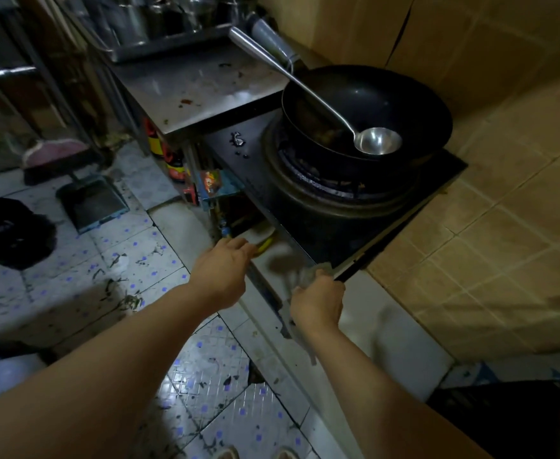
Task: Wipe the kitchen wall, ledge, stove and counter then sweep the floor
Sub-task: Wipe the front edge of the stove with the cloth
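Right hand (318, 301) gripping blurred, seemingly limp cloth (300, 281)

A wok (368, 111) sits on the stove (335, 193) against the wall (504, 193) with a ladle (376, 140) in it, a counter (199, 91) behind-left, and a dustpan (93, 203) and broom (56, 154) on the floor (89, 276) further left.
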{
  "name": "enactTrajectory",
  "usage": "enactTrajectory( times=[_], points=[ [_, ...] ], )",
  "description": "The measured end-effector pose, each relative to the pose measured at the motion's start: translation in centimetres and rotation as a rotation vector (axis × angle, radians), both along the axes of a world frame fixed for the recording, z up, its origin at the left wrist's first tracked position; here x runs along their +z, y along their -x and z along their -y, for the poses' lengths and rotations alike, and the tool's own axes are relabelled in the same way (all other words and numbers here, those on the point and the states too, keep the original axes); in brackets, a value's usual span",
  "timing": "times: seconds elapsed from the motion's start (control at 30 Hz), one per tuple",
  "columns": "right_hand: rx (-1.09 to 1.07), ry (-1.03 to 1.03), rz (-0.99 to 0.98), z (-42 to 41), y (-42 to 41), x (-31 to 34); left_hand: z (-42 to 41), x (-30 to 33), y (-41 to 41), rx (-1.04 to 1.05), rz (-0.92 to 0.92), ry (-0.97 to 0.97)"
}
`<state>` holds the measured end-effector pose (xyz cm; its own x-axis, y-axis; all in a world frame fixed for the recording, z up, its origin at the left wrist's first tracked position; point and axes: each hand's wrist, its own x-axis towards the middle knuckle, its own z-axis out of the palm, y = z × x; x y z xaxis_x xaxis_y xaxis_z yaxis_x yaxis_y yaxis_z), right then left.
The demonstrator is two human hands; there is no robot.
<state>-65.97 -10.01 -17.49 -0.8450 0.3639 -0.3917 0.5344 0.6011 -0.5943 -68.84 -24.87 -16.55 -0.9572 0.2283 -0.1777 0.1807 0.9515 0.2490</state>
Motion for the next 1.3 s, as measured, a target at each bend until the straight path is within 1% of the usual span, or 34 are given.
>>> enactTrajectory(
  times=[0.1, 0.2, 0.33, 0.37, 0.47, 0.57, 0.77, 0.9, 1.03, 1.3],
  points=[
    [0.11, 0.003, -0.051, 1.3, -0.3, 0.9, 1.5, 0.8, -0.4, 0.019, 0.006, -0.017],
    [0.12, 0.025, -0.145, 3.3, -0.1, 1.8, 3.6, 2.2, -0.5, 0.036, -0.003, -0.017],
    [0.121, 0.149, -0.133, 5.1, 0.9, 4.4, 6.6, 4.3, -0.7, 0.067, -0.032, -0.028],
    [0.142, 0.151, -0.13, 5.4, 1.1, 5.0, 7.3, 4.8, -0.7, 0.079, -0.039, -0.024],
    [0.272, 0.039, -0.161, 6.4, 1.9, 6.4, 9.3, 5.9, -0.6, 0.108, -0.044, -0.015],
    [0.333, 0.006, -0.163, 7.4, 2.9, 7.3, 10.8, 6.7, -0.6, 0.152, -0.026, 0.004],
    [0.425, 0.036, -0.151, 9.1, 6.5, 7.7, 12.4, 7.1, 1.4, 0.264, 0.014, 0.011],
    [0.493, 0.019, -0.184, 9.6, 9.7, 7.8, 12.5, 7.2, 3.3, 0.315, 0.028, 0.0],
    [0.516, 0.024, -0.21, 9.8, 12.7, 7.9, 12.1, 7.5, 5.3, 0.347, 0.019, -0.016],
    [0.499, -0.025, -0.247, 10.3, 17.6, 8.6, 12.3, 8.1, 10.4, 0.314, -0.005, -0.022]
  ],
)
